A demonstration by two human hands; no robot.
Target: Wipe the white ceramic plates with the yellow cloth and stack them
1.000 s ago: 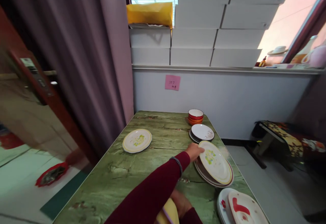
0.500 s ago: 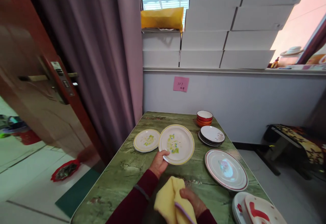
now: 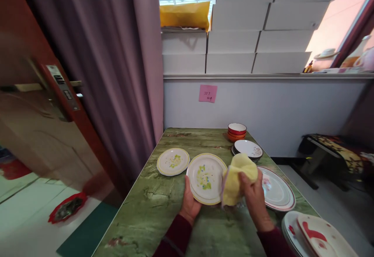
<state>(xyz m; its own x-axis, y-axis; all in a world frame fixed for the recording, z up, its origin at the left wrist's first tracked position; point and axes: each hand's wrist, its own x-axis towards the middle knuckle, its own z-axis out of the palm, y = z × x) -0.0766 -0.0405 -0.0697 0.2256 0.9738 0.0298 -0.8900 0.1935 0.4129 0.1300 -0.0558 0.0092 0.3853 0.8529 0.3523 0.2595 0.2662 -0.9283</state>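
My left hand [image 3: 190,204] grips the near left rim of a white plate with a yellow edge and green-yellow flowers [image 3: 206,178], held a little above the green table [image 3: 152,206]. My right hand [image 3: 254,196] is closed on a bunched yellow cloth [image 3: 237,177], which touches the plate's right edge. A smaller matching plate [image 3: 173,161] lies flat to the left.
A stack of red-rimmed plates [image 3: 279,192] lies to the right, and red-patterned plates [image 3: 318,235] sit at the near right corner. Small plates [image 3: 249,149] and red bowls [image 3: 237,131] stand at the far end. A curtain and door are on the left, a bench [image 3: 336,152] on the right.
My left hand carried the flowered plate from the right-hand stack to the middle and nearer to me. My right hand rose with the yellow cloth up to the plate's right edge.
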